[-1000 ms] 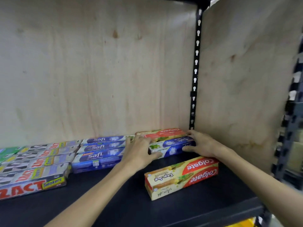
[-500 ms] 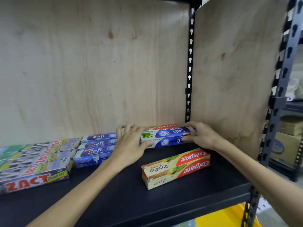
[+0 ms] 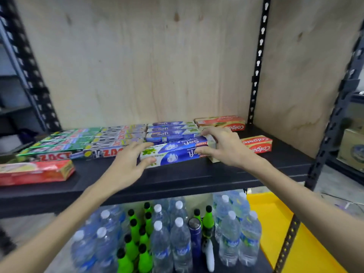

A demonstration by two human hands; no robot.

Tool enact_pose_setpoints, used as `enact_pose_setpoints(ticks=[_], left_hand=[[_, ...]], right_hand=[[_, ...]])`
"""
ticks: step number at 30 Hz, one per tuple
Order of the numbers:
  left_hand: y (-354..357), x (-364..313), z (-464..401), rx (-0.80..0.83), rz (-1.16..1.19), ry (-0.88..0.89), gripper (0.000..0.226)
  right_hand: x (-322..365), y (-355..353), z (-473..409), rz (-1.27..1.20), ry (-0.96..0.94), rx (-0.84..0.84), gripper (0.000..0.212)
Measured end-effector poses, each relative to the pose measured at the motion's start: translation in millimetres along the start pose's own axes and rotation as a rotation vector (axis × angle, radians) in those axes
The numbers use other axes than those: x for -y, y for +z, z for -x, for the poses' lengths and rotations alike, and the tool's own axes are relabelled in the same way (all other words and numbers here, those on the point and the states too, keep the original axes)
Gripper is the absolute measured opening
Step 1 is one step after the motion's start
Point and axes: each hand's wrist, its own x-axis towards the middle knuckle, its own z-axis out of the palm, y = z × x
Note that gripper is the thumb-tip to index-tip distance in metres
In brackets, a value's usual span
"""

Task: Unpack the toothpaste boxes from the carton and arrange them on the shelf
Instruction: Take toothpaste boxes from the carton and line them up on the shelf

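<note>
Head view. Black metal shelf board (image 3: 177, 178) with a pale plywood back panel (image 3: 137, 66) and perforated black uprights (image 3: 258, 62).

2 blue-and-white Safi toothpaste boxes (image 3: 175, 152) lie side by side on the shelf, long edges running left to right, lettering upside down to the camera. They sit just in front of a row of 3 more blue Safi boxes (image 3: 171, 131) laid flat against the back panel.

Left hand (image 3: 128, 166): fingers spread and nearly straight, tips at the left end of the front pair, thumb against the near left corner. Not curled round the boxes; whether it presses them, cannot tell.

Right hand (image 3: 226, 148): fingers reach over the right end of the pair, thumb at the near right edge. Fingers bent only slightly; a firm grasp cannot be confirmed.

Right of that hand, a red-and-cream Colgate box (image 3: 258, 146) lies at an angle; another Colgate box (image 3: 220, 122) sits at the back corner. Left of the Safi row, grey-and-red Zact boxes (image 3: 110, 146), then green boxes (image 3: 65, 140). A red flat carton (image 3: 35, 172) lies at the front left.

Lower shelf: clear plastic water bottles (image 3: 179, 239) and green bottles with black caps (image 3: 136, 233). Yellow tray (image 3: 279, 223) at the lower right.
</note>
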Motion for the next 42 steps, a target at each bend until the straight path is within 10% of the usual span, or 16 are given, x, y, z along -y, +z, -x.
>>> enact_pose_setpoints(ticks=[7, 16, 27, 33, 37, 42], left_hand=[[-4, 24, 26, 0.024, 0.042, -0.089, 0.052], [19, -23, 56, -0.335, 0.028, -0.23, 0.026], [14, -71, 86, -0.207, 0.231, -0.239, 0.083], [-14, -21, 65, 0.022, 0.268, -0.125, 0.042], [-29, 10, 34, 0.215, 0.233, -0.037, 0.042], [-20, 18, -14, 0.275, 0.157, 0.081, 0.048]], right_hand=[[34, 33, 18, 0.002, 0.034, -0.002, 0.062], [62, 46, 49, -0.257, 0.162, -0.175, 0.059], [109, 49, 95, -0.824, 0.106, 0.093, 0.044], [70, 51, 52, -0.199, -0.064, -0.201, 0.04], [39, 33, 10, 0.218, -0.017, 0.071, 0.083], [18, 15, -31, 0.239, 0.094, 0.271, 0.075]])
